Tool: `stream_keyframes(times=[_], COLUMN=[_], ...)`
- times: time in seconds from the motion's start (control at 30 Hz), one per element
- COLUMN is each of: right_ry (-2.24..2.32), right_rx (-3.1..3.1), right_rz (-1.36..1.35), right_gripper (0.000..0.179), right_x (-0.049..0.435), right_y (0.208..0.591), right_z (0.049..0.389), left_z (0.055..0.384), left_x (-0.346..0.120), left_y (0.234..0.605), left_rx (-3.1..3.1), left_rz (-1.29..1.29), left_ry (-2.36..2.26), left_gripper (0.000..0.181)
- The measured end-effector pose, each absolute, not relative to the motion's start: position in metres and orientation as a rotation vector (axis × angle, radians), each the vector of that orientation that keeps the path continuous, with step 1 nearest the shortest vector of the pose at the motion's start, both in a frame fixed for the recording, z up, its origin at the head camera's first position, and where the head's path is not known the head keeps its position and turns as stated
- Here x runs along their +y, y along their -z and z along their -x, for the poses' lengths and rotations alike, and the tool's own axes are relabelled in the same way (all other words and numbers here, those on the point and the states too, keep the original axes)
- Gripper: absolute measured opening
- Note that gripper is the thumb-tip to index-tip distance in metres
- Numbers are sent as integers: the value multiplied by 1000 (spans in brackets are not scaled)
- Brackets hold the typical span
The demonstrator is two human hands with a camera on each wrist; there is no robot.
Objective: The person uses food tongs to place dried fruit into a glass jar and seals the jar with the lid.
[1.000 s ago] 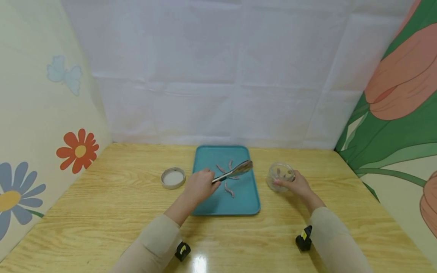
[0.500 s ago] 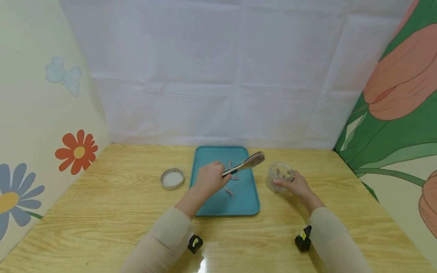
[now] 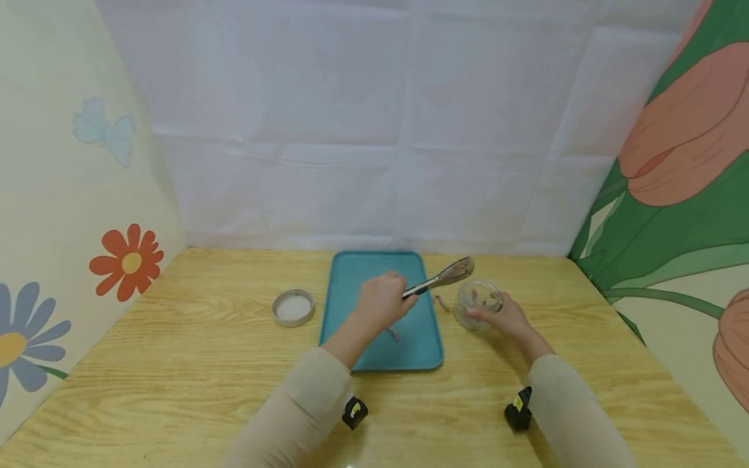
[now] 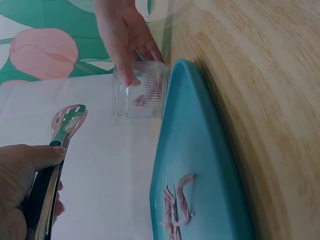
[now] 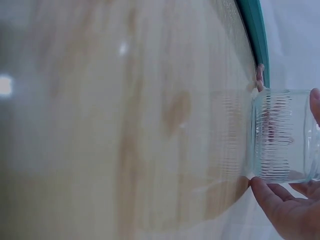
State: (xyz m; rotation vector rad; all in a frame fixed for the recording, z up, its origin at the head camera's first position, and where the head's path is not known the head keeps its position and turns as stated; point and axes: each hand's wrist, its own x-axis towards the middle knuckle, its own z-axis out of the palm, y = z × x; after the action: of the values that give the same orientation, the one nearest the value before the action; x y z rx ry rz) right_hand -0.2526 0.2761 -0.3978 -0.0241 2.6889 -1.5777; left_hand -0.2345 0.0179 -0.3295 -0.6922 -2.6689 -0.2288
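My left hand (image 3: 381, 300) grips black-handled metal tongs (image 3: 447, 275), whose slotted head reaches past the teal tray's right side, raised near the jar. No strip shows in the tongs in the left wrist view. My right hand (image 3: 510, 318) holds a clear ribbed jar (image 3: 466, 313) upright on the table, fingers and thumb around its side; a few pinkish pieces show inside. One pinkish wavy strip (image 3: 441, 303) shows between tray and jar. Several similar strips (image 4: 184, 197) lie on the tray (image 4: 205, 145); in the head view my left hand covers most of them.
A round lid (image 3: 294, 308) with a pale inside lies left of the tray. The wood-grain table (image 3: 175, 364) meets a white sheet (image 3: 328, 182) at the back, with flower-painted walls on both sides. Small black devices (image 3: 354, 413) sit at both wrists.
My left hand has moved rightward with the tongs, from over the tray to beside the jar. A strip now shows between tray and jar. My right hand and the jar have stayed put.
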Motion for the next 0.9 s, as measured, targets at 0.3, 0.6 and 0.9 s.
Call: stream_keyframes(times=[0.3, 0.6, 0.9], right_ry=[1588, 1584, 1631], right_rx=[2674, 2682, 2655], right_rz=[17, 32, -1], right_gripper=[73, 66, 75], right_x=[275, 276, 276], right_y=[397, 398, 397], right_z=[252, 251, 249], left_z=[234, 231, 231], left_x=[26, 29, 22], left_y=[330, 333, 337], left_rx=[-2689, -2693, -2679], left_rz=[701, 727, 684], left_ry=[243, 210, 235], left_gripper=[30, 31, 34])
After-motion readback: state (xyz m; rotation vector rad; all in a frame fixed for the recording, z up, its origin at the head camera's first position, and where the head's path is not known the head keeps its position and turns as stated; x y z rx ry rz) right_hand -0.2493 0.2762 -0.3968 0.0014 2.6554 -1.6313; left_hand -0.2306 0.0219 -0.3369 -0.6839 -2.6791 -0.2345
